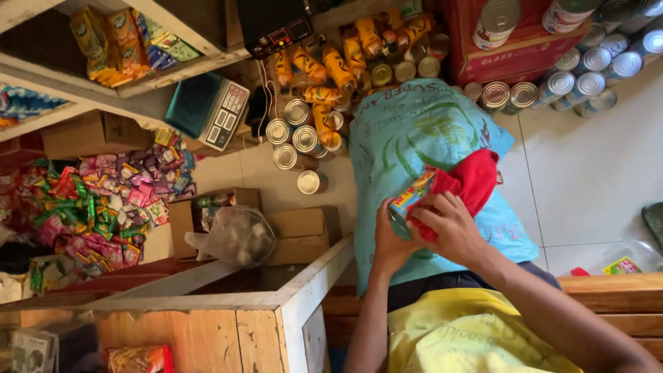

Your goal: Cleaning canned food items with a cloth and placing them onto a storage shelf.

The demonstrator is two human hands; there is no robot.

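Left hand (391, 238) grips tin (409, 201) (right hand (447, 226) presses red cloth (467, 182))

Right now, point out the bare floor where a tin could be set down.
The white tiled floor is bare right of the blue printed sack, below the row of silver-lidded tins. A smaller strip lies between the grey weighing scale and the brown cardboard boxes. Around the orange-labelled tins it is crowded.
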